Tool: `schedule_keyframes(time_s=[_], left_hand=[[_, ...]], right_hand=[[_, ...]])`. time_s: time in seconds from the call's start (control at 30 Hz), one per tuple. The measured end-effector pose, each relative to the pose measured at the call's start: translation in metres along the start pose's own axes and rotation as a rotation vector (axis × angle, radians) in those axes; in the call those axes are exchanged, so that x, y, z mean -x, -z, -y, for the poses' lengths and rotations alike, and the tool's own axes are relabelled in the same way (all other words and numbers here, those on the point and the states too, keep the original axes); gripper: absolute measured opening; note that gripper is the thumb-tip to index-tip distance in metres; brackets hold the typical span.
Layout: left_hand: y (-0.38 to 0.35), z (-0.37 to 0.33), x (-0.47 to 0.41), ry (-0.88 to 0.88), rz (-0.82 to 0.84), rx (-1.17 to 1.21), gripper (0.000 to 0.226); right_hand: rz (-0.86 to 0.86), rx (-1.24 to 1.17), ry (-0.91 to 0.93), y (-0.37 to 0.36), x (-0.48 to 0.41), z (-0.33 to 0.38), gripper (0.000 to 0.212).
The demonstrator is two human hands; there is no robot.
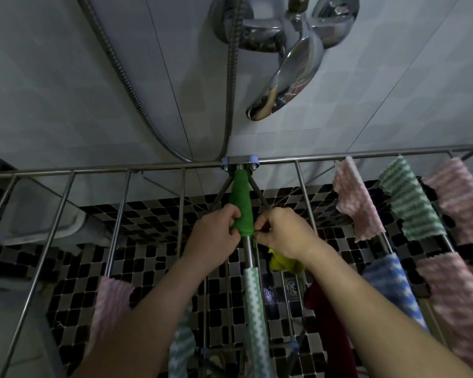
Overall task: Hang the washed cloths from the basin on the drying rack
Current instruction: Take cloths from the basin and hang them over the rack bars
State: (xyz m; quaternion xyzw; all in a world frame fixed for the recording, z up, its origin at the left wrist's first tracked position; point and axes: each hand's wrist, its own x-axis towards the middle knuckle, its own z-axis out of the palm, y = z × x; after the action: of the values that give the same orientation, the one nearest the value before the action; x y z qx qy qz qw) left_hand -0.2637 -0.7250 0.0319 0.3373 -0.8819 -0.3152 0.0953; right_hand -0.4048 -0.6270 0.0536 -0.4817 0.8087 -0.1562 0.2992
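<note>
The step in hand looks like the settling of one cloth on the rack. A green cloth (239, 203) lies draped along the far end of the central rail of the drying rack (120, 170), its upper end just under the blue-capped bracket by the wall. The left hand (216, 233) curls round the cloth's near left side, thumb on the fabric. The right hand (281, 233) pinches its near right edge with the fingertips. Both hands grasp this same cloth, one on either side of the rail.

Nearer on that rail hangs a pale zigzag cloth (254, 309), with bare rail between the two. A pink cloth (355, 203), a striped green cloth (410, 203) and a blue cloth (391, 282) hang on the right-hand rails. A yellow cloth (281, 261) shows below the right wrist; what holds it cannot be told. The basin cannot be made out with any certainty.

The next move probably calls for drawing both sides down evenly so the wet cloth balances over the rail, then releasing it; the bare rails on the left offer room for more
</note>
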Motion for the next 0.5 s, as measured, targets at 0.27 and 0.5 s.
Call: schedule_keyframes(time_s=[0.27, 0.5], left_hand=[[0.007, 0.001, 0.009, -0.038, 0.081, -0.150, 0.022], [-0.003, 0.001, 0.010, 0.080, 0.117, 0.162, 0.025]], right_hand=[[-0.025, 0.125, 0.013, 0.012, 0.008, 0.002, 0.015], [0.039, 0.117, -0.008, 0.002, 0.010, 0.003, 0.022]])
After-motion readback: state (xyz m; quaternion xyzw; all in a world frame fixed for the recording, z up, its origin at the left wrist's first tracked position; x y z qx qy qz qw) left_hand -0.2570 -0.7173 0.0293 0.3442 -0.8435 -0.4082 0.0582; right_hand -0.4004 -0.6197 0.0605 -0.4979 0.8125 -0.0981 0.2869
